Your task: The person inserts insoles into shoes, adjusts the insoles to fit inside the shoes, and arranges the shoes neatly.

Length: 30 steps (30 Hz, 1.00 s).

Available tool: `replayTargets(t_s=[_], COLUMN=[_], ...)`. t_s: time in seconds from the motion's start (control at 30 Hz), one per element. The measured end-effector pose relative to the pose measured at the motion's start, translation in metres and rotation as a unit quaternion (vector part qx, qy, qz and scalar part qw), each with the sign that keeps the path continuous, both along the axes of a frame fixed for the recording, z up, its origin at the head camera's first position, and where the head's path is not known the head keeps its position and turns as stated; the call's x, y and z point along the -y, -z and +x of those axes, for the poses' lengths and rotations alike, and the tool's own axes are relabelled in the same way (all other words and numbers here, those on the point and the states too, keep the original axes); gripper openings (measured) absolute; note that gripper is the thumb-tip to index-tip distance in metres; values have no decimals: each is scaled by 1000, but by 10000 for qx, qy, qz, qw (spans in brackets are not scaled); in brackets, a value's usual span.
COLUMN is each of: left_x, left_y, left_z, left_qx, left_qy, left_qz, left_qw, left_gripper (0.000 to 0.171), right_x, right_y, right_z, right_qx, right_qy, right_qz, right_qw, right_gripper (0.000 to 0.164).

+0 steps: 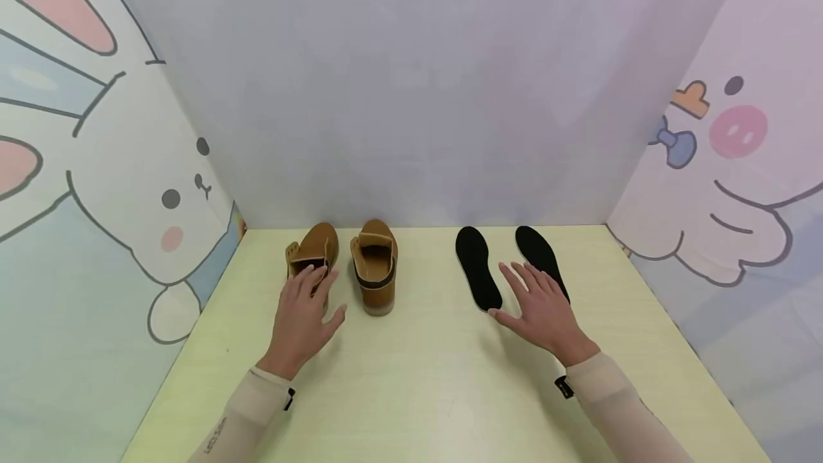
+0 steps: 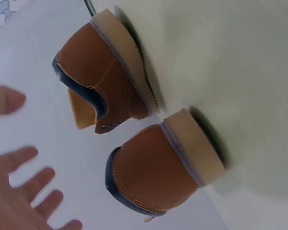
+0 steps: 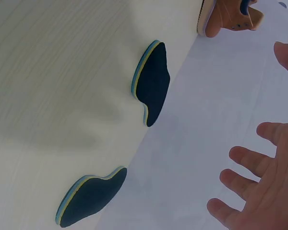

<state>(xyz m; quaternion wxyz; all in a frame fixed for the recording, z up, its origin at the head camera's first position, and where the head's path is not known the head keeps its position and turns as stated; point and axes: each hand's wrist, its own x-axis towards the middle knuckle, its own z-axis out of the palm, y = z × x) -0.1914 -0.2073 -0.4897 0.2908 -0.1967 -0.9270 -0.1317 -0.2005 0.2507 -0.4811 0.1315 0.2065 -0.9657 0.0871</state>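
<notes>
Two brown leather shoes with dark collars stand side by side on the table, heels toward me. My left hand (image 1: 301, 319) hovers with spread fingers over the heel of the left shoe (image 1: 319, 240) and hides its rear part. The right shoe (image 1: 378, 291) stands just beyond my thumb; both show in the left wrist view, heel and pale sole facing the camera. To the right lie two black insoles, a left one (image 1: 476, 263) and a right one (image 1: 539, 249). Fingers spread, my right hand (image 1: 545, 313) is above them, partly covering the right insole. Neither hand holds anything.
The pale wooden table (image 1: 411, 391) ends at a grey-white back curtain (image 1: 424, 91) just behind the shoes and insoles. Side panels with a cartoon rabbit (image 1: 135, 191) on the left and another cartoon animal (image 1: 714, 191) on the right flank the table.
</notes>
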Motion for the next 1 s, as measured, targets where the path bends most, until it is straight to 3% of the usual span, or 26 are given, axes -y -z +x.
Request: replayTargets(t_s=[0.1, 0.17, 0.3, 0.4, 0.5, 0.67, 0.8, 1.0], left_x=[-2, -1, 5, 11, 14, 19, 23, 24], left_y=[-9, -17, -34, -42, -41, -25, -16, -12], left_z=[-5, -9, -22, -33, -45, -60, -67, -74], left_qx=[-90, 226, 1290, 2033, 2588, 3188, 3418, 3798], left_qy=[-440, -826, -1644, -2022, -2139, -2286, -2371, -2391], left_qz=[500, 908, 1554, 1721, 1833, 1971, 1977, 1807], left_qw=[9977, 9922, 9655, 9424, 9240, 8985, 8876, 8752], left_gripper=[74, 84, 105, 115, 121, 129, 133, 129], right_x=[0, 0, 0, -1, -3, -6, -6, -8], right_y=[-2, -2, -3, -1, 0, 2, 0, 0], right_z=[1, 1, 1, 0, 0, -1, 0, 1], right_qx=[-51, -85, -186, -338, -455, -481, -376, -412], right_qy=[61, 80, 59, 40, 58, 74, 147, 191], right_qz=[-15, -53, -152, -174, -188, -192, -187, -200], right_qw=[10000, 9999, 9997, 9993, 9988, 9986, 9990, 9988], right_gripper=[89, 88, 85, 84, 82, 81, 82, 81])
